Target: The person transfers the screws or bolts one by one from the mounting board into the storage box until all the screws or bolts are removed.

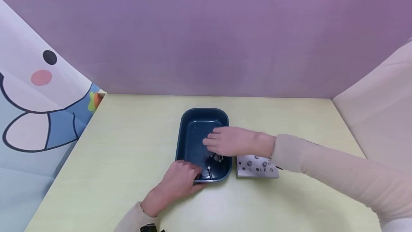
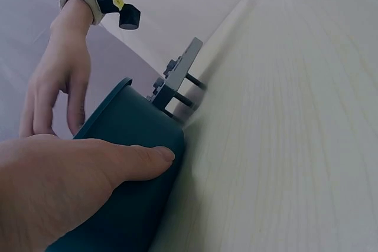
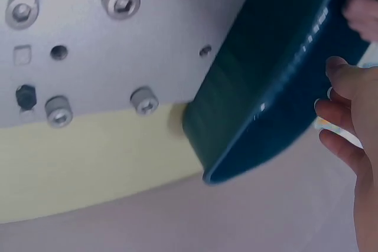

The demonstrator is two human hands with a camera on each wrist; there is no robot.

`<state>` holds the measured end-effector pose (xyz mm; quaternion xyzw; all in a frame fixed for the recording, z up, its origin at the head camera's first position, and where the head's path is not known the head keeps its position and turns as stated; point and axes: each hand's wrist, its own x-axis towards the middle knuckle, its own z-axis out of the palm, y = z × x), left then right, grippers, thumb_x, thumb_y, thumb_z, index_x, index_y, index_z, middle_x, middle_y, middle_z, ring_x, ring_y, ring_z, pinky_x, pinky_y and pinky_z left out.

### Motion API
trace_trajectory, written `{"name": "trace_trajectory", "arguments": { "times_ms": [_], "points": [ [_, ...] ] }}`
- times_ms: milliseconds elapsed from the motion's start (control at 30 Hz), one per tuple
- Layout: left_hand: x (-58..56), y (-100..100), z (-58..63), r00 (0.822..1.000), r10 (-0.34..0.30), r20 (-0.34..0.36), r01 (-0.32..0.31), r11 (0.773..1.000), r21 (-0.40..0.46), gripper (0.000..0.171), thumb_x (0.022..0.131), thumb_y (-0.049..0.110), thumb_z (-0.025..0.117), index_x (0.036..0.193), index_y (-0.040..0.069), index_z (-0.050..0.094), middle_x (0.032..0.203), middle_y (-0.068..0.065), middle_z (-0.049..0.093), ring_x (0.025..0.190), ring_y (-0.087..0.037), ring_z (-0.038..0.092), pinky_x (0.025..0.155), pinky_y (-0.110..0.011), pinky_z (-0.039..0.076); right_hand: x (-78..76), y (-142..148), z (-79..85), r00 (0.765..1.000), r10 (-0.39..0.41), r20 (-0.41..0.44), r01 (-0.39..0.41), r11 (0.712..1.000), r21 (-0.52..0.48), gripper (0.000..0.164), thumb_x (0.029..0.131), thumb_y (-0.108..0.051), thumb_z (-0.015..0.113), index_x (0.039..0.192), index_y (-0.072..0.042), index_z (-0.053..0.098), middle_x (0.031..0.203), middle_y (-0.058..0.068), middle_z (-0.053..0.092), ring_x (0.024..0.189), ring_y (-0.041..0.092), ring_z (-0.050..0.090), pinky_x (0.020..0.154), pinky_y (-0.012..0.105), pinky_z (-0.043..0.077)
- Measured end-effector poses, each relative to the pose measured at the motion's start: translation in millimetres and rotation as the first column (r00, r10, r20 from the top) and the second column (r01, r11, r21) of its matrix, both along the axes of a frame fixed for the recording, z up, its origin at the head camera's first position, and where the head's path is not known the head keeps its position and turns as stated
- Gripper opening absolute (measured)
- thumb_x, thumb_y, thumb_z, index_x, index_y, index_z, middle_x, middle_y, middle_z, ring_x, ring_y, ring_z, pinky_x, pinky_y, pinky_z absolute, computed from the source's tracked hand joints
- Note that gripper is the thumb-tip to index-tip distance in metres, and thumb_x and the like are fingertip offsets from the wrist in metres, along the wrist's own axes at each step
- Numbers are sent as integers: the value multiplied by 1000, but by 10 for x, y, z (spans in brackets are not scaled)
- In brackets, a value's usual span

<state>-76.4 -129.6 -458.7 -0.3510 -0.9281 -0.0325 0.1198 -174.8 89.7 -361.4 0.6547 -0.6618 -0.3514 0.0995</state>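
A dark blue-green tray lies on the table with a few small screws at its near end. My left hand grips the near left corner; in the left wrist view its thumb presses along the tray's outer wall. Over the tray's right side hovers my right hand, fingers loosely bent. Thumb and fingers stand apart in the right wrist view, with nothing seen between them. Just right of the tray is a metal plate with holes and hex-socket bolts, partly hidden below the right forearm.
The pale wooden table extends around the tray. A purple wall rises at its far edge, with a cartoon-printed cloth on the left and a pale cloth on the right. The plate stands on short legs.
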Motion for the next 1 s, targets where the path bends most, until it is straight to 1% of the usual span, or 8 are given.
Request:
{"name": "trace_trajectory", "arguments": {
  "times_ms": [133,233,333,433,567,700,800,1000],
  "points": [
    [-5,0,2,1000,1,-1,-1,1000,-7,45,83,58,79,68,22,57,64,11,61,55,-9,57,52,-25,39,-41,104,118,997,-81,2,81,997,-5,43,105,-25,61,148,-20,56,154,-2,53,138,15,53,114,33,42],
    [-6,-1,-3,1000,2,-2,-2,1000,-9,46,82,59,79,67,22,56,64,11,62,56,-10,59,53,-26,40,-70,208,183,993,-118,12,118,992,-43,48,102,-21,67,148,-18,55,154,1,53,138,17,53,114,34,42],
    [-9,-1,-9,1000,4,-6,-4,1000,-11,46,82,59,79,67,22,56,65,11,63,57,-10,60,54,-27,42,-111,329,200,992,-122,29,125,986,-110,49,99,-15,70,146,-15,57,150,3,55,134,19,56,112,35,43],
    [-13,1,-11,1000,6,-6,-6,1000,-13,46,83,59,78,67,22,56,65,11,63,57,-10,60,54,-27,41,-148,449,190,990,-120,76,133,972,-192,45,97,-10,71,142,-13,61,144,5,58,130,20,58,111,36,45],
    [-12,3,-11,1000,10,5,-10,1000,-20,45,84,60,77,68,23,58,66,11,64,57,-9,59,54,-27,41,-177,590,164,979,-124,163,168,941,-293,37,98,-14,71,135,-9,64,137,7,62,125,21,60,108,37,48],
    [-8,3,-13,1000,15,15,-15,1000,-27,43,84,60,77,70,23,60,67,10,65,57,-9,59,55,-26,42,-193,706,110,957,-133,260,225,902,-368,34,95,-17,75,126,-7,68,129,8,65,117,22,62,102,37,51],
    [-4,4,-18,1000,15,17,-14,1000,-25,43,84,60,77,70,22,60,67,10,66,57,-9,59,55,-26,42,-197,788,51,936,-145,322,273,875,-399,30,95,-17,75,122,-5,69,124,8,66,112,22,64,99,37,52],
    [3,7,-29,1000,12,17,-12,1000,-15,45,83,59,78,68,22,58,67,10,65,57,-9,60,55,-26,41,-185,960,-89,901,-172,399,353,824,-442,25,95,-16,75,117,-6,70,119,7,66,108,21,65,96,38,53]
  ]
}}
